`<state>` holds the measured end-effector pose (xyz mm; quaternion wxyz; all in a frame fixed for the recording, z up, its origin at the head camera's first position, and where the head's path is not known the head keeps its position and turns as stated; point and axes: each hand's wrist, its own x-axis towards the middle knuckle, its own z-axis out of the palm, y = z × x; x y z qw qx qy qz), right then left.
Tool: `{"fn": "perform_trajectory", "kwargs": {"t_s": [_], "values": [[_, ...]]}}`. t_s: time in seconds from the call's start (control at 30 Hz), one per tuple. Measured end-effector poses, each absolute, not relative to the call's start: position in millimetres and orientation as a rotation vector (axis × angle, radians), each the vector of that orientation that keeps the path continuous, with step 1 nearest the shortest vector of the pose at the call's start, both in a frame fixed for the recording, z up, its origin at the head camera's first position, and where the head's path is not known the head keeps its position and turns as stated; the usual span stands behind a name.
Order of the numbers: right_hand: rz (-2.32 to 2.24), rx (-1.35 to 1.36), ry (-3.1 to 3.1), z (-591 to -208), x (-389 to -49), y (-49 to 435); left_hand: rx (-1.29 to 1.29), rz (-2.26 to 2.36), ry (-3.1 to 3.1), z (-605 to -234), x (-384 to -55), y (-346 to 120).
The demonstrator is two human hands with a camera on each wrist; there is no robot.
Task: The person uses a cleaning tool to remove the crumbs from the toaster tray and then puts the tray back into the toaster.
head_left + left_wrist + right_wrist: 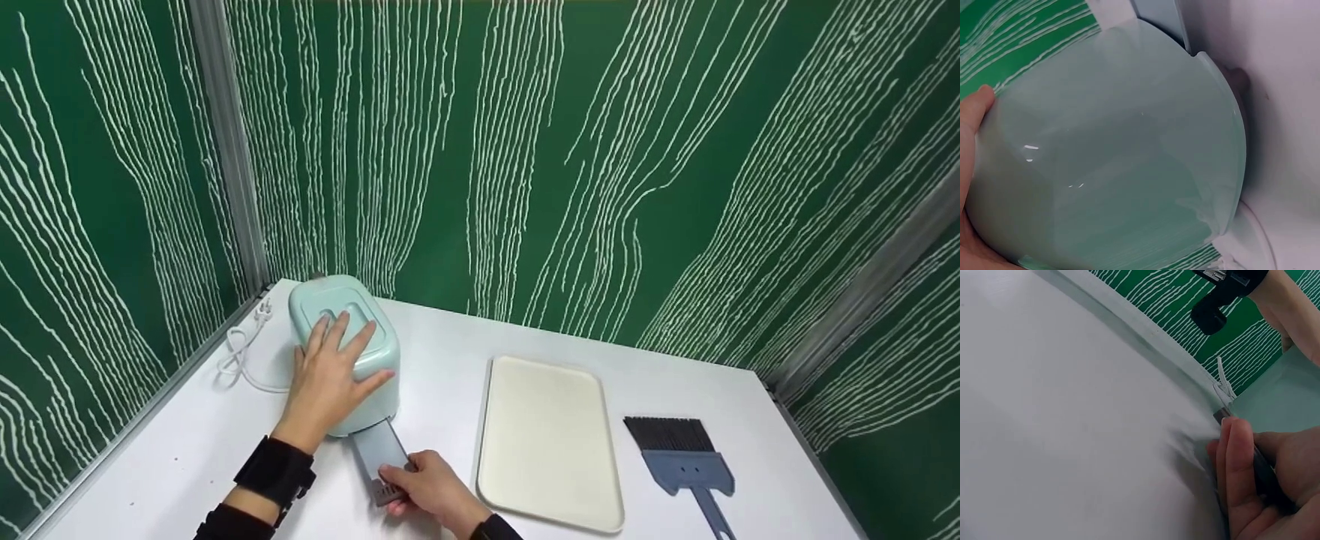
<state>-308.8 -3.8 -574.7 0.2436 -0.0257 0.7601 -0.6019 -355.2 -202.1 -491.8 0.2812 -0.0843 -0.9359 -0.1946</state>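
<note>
A mint-green toaster (381, 397) stands at the left of the white table. On its top rests my left hand (326, 382), fingers spread and thumb along the near edge. The toaster's smooth side fills most of the left wrist view. A grey crumb tray (379, 448) sticks out from the toaster's base toward me, its inner end hidden inside. My right hand (436, 487) pinches the tray's dark outer end between thumb and fingers. In the right wrist view, the curled fingers (1239, 464) hold that dark end.
A cream rectangular tray (551, 442) lies right of the toaster. Farther right is a blue-grey brush (686, 469) with black bristles. The toaster's white cord and plug (240, 352) lie at the left. Green walls with white lines (450, 150) surround the table.
</note>
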Motion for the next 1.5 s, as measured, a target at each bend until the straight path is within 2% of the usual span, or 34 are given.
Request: {"fn": "perform_trajectory", "kwargs": {"t_s": [0.5,0.7,1.03,1.5], "values": [[-1.766,-0.057,2.183,-577,-325,4,-0.226,-0.549,-2.511,-499,-361,-187],[-1.858,-0.106,2.24,-583,-331,-8,-0.211,-0.516,-2.505,-497,-361,-190],[-1.849,-0.022,2.279,-583,-338,-25,-0.214,-0.501,-2.508,-496,-359,-196],[-1.731,-0.198,2.405,-584,-339,-38,-0.201,-0.484,-2.518,-494,-357,-203]]}}
